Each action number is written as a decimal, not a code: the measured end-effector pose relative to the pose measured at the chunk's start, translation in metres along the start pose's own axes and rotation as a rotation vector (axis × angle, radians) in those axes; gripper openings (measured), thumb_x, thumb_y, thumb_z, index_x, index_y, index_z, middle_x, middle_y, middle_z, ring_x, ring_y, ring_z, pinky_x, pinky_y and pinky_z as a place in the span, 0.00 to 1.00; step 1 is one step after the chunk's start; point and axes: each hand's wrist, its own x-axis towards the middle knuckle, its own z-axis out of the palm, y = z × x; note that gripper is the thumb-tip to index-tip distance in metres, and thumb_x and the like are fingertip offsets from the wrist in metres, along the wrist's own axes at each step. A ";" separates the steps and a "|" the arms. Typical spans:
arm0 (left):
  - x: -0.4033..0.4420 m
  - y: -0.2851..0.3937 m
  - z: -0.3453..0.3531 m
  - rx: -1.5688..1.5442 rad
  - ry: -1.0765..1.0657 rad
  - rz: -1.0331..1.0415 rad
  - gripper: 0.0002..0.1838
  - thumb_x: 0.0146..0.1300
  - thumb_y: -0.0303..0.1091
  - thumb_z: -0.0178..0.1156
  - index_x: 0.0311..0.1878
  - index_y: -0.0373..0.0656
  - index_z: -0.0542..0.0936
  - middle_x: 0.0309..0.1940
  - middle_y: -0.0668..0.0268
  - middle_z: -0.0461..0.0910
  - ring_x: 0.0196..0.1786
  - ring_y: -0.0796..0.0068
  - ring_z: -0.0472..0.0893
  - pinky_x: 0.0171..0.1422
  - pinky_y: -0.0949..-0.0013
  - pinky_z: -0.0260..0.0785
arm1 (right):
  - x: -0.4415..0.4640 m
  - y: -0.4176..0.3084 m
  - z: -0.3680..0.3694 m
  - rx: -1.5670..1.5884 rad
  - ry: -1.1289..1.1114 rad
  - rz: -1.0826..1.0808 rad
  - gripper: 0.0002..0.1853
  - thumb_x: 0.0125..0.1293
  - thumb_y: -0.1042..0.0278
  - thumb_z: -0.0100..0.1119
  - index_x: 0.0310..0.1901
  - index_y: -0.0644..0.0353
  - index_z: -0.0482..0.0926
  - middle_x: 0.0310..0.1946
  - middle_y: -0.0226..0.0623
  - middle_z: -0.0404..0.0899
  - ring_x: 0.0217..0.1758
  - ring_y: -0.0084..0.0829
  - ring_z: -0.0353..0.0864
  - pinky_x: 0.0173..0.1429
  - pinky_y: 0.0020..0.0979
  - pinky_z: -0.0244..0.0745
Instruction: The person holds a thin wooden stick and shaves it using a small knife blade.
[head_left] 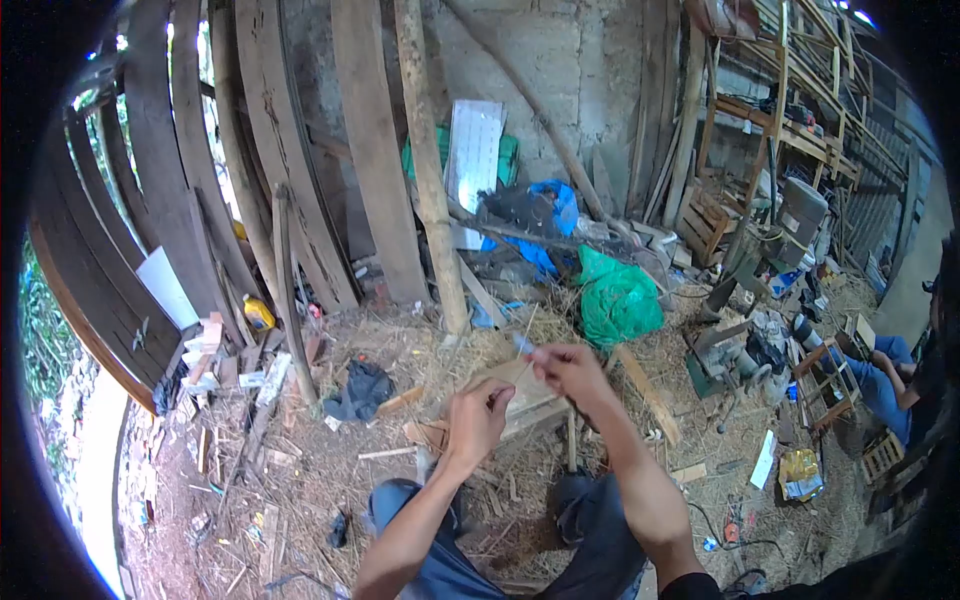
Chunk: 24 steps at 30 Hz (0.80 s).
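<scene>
My left hand (482, 418) is closed, its thumb and fingers pinched together above a low wooden board (535, 412). Whatever lies between those fingers is too small to make out. To its right and slightly higher, my right hand (568, 372) is closed around a small whitish object (522, 344) that sticks out past the fingertips. A thin stick or strand runs near the fingers of both hands. The two hands are apart, over the board and in front of my knees.
A green bag (618, 300) lies beyond my right hand. A wooden post (430, 180) stands ahead. Dark plastic (362, 390) and wood scraps lie at the left. Another person (895, 385) sits at the far right near a small wooden frame (826, 384).
</scene>
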 end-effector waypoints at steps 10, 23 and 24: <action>0.002 -0.010 0.006 -0.008 0.018 0.061 0.03 0.54 0.21 0.61 0.32 0.35 0.79 0.28 0.57 0.76 0.25 0.61 0.76 0.30 0.66 0.67 | -0.005 -0.001 0.011 0.121 -0.138 0.118 0.07 0.65 0.68 0.58 0.39 0.63 0.79 0.25 0.28 0.78 0.17 0.12 0.60 0.19 0.17 0.51; -0.002 -0.021 -0.004 -0.076 -0.110 -0.047 0.04 0.58 0.24 0.61 0.36 0.34 0.79 0.26 0.61 0.76 0.23 0.76 0.72 0.28 0.72 0.63 | -0.002 -0.009 -0.013 0.088 0.105 0.036 0.08 0.66 0.67 0.55 0.38 0.62 0.78 0.24 0.23 0.74 0.18 0.12 0.60 0.21 0.17 0.52; 0.000 -0.020 -0.003 -0.081 -0.106 -0.054 0.04 0.58 0.24 0.61 0.36 0.34 0.79 0.26 0.61 0.76 0.23 0.76 0.72 0.28 0.72 0.63 | -0.006 -0.005 -0.001 0.074 0.033 0.037 0.07 0.66 0.66 0.56 0.37 0.62 0.77 0.24 0.24 0.74 0.18 0.12 0.60 0.21 0.17 0.52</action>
